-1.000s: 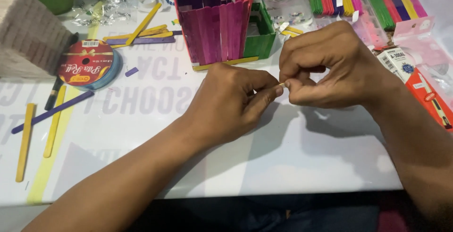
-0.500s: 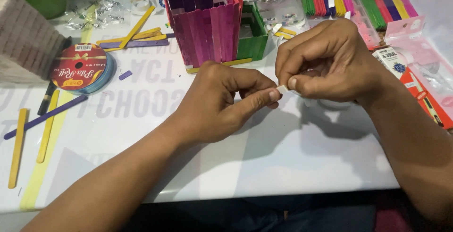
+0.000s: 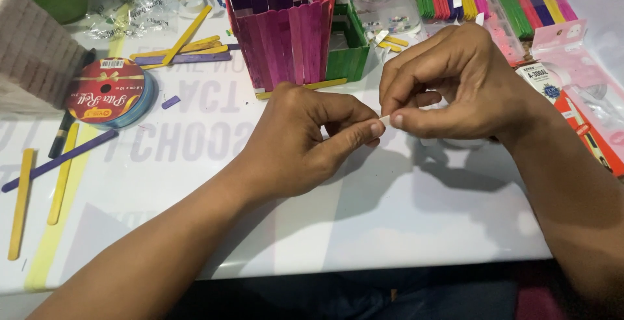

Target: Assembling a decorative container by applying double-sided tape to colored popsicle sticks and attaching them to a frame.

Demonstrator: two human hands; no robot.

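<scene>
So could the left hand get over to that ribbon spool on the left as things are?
Probably yes. The table between the left hand and the ribbon spool looks open, but that hand and the right hand are pinching a small white strip.

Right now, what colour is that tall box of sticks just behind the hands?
Pink on the outside; the stick box looks purple inside. The head view shows it.

Bright overhead light, soft shadows under each hand (image 3: 305, 138) on the glossy white table (image 3: 422, 229), mostly sharp
</scene>
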